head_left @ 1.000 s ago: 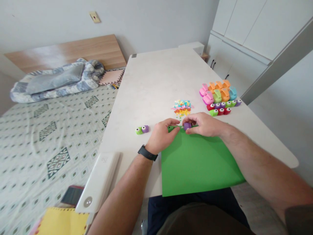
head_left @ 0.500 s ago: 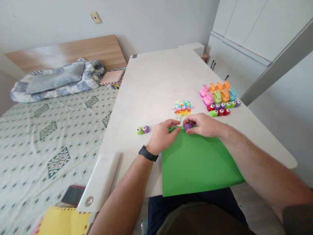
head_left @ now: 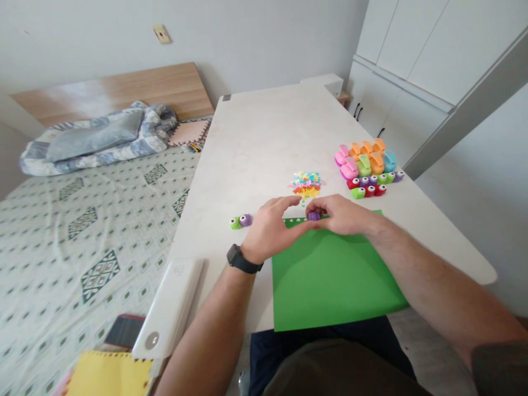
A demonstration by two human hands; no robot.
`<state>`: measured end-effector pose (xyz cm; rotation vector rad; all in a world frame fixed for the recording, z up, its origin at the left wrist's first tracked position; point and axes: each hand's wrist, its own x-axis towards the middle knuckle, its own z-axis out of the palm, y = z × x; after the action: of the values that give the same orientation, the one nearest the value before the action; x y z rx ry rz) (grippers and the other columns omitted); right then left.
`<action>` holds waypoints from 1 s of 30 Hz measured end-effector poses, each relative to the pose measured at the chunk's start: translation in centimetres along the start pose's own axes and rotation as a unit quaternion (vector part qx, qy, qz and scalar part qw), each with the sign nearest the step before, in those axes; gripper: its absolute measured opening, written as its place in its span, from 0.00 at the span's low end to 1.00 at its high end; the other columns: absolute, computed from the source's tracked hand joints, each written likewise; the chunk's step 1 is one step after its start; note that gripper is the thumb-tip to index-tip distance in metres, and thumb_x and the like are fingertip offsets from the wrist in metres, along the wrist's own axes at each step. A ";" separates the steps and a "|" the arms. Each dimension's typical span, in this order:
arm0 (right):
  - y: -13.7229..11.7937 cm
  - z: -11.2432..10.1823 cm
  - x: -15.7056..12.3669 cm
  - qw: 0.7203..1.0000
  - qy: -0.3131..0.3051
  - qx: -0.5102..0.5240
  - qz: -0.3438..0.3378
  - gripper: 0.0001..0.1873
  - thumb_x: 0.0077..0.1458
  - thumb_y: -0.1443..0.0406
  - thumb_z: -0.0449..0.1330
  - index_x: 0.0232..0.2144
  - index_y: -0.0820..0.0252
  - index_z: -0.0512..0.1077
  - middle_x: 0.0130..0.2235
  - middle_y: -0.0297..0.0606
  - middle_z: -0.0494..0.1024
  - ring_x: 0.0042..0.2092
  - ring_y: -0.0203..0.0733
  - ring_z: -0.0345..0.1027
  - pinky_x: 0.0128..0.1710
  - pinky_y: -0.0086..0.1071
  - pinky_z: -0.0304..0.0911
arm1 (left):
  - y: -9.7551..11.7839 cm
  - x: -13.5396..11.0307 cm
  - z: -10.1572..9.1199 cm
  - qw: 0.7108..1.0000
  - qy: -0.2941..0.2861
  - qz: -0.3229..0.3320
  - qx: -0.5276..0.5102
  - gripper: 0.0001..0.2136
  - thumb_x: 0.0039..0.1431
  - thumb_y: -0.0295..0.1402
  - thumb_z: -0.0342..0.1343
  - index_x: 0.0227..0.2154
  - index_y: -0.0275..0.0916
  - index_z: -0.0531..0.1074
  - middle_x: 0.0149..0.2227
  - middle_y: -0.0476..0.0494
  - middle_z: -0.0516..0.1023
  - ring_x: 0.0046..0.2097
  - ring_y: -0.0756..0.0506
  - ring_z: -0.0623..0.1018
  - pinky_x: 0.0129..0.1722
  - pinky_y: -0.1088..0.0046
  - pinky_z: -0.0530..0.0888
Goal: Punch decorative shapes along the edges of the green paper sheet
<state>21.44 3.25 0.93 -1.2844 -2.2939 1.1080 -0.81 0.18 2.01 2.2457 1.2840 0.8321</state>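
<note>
**A:** Where is the purple punch (head_left: pixel 313 215)?

**B:** On the far edge of the green sheet (head_left: pixel 330 275). The right hand (head_left: pixel 343 215) has its grip pinched on the punch, thumb and fingertips closed around it.

**A:** And the left hand (head_left: pixel 268 230)?

**B:** Just beside it, lying on the sheet's far left corner. Its grip is loose, thumb lifted away from the fingers, clasping nothing.

**A:** How does the sheet sit on the desk (head_left: pixel 268 132)?

**B:** Its near edge hangs past the desk's near edge, over the lap. A row of small holes runs along the far edge, left of the punch.

**A:** What room is there around the hands?

**B:** A heap of paper bits (head_left: pixel 307 183) lies just beyond them. Two small punches (head_left: pixel 240 221) sit near the left hand, towards the desk's left edge. A cluster of punches (head_left: pixel 367 169) stands off to the right, close to that edge. Open desk top stretches from the heap to the far end. A white case (head_left: pixel 169 305) lies at the near left corner, next to the bed (head_left: pixel 82 231).
</note>
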 end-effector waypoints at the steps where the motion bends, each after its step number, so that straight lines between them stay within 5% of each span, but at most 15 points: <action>1: -0.1 0.0 0.0 1.000 0.000 -0.003 -0.001 0.12 0.51 0.62 0.67 0.40 0.58 0.77 0.35 0.36 0.81 0.35 0.41 0.71 0.37 0.33 0.62 | 0.1 0.2 0.1 1.000 -0.015 0.012 0.014 0.27 0.56 0.48 0.66 0.54 0.39 0.74 0.53 0.39 0.80 0.55 0.39 0.78 0.59 0.60 0.73; 4: -0.4 0.0 -0.2 1.000 0.002 -0.014 -0.006 0.11 0.51 0.64 0.67 0.39 0.58 0.77 0.36 0.36 0.81 0.36 0.42 0.72 0.37 0.33 0.62 | 0.1 0.7 0.7 0.996 -0.063 0.031 0.047 0.32 0.52 0.52 0.67 0.55 0.39 0.73 0.51 0.37 0.81 0.53 0.36 0.79 0.56 0.58 0.73; 9: -0.6 0.2 -0.1 0.999 0.007 -0.031 -0.020 0.11 0.50 0.66 0.66 0.39 0.59 0.77 0.37 0.38 0.81 0.36 0.43 0.72 0.36 0.33 0.60 | -0.3 0.9 1.8 0.992 -0.106 0.019 0.063 0.25 0.55 0.52 0.65 0.50 0.41 0.75 0.45 0.40 0.83 0.48 0.37 0.81 0.52 0.60 0.74; 30: -0.4 0.8 -0.2 0.998 0.017 -0.040 -0.034 0.09 0.50 0.67 0.65 0.37 0.58 0.75 0.37 0.38 0.81 0.37 0.45 0.72 0.37 0.34 0.61 | -0.4 0.9 2.6 0.993 -0.117 -0.002 0.011 0.20 0.56 0.48 0.65 0.44 0.40 0.72 0.41 0.39 0.82 0.44 0.37 0.82 0.46 0.63 0.76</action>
<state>20.90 2.61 0.73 -1.2338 -2.3592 0.9747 1.01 0.97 0.12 2.2773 1.1924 0.5368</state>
